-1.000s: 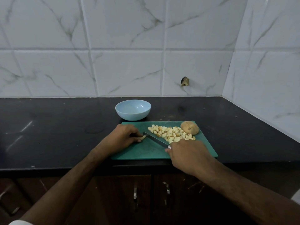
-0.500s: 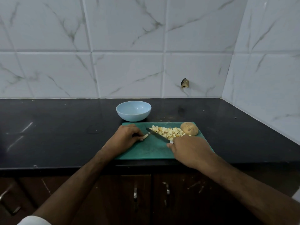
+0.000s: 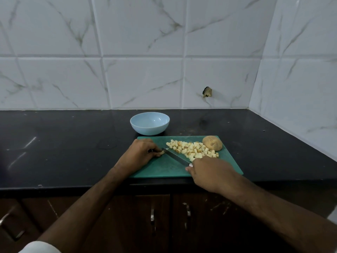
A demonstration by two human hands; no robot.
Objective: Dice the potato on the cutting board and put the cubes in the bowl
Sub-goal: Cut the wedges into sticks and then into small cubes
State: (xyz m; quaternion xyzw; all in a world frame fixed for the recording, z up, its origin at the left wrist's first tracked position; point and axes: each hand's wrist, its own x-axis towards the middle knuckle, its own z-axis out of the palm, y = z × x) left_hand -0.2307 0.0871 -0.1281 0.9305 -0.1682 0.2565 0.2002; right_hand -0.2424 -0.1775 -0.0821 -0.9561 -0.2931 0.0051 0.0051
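while the left hand [image 3: 139, 154] curls its fingers [image 3: 159, 152] round a small last piece of potato [image 3: 162, 152] to pin it to the cutting board [image 3: 164, 167], the right hand [image 3: 209, 172] is clenched round the handle of the knife [image 3: 176, 156], whose blade slants across the board with its tip right beside that piece. the curled fingers seem meant to steady the scrap and keep the fingertips back from the edge. a heap of cubes [image 3: 193, 150] lies on the far right part of the board, pushed aside so the cutting spot stays free, and a rounded unpeeled chunk [image 3: 212, 142] sits touching the heap at the far right corner. the bowl [image 3: 149, 126] stands on the dark worktop [image 3: 73, 143] just behind the board, holding nothing yet, near enough for an easy transfer. dicing looks close to done apart from that chunk; filling the bowl is not begun.
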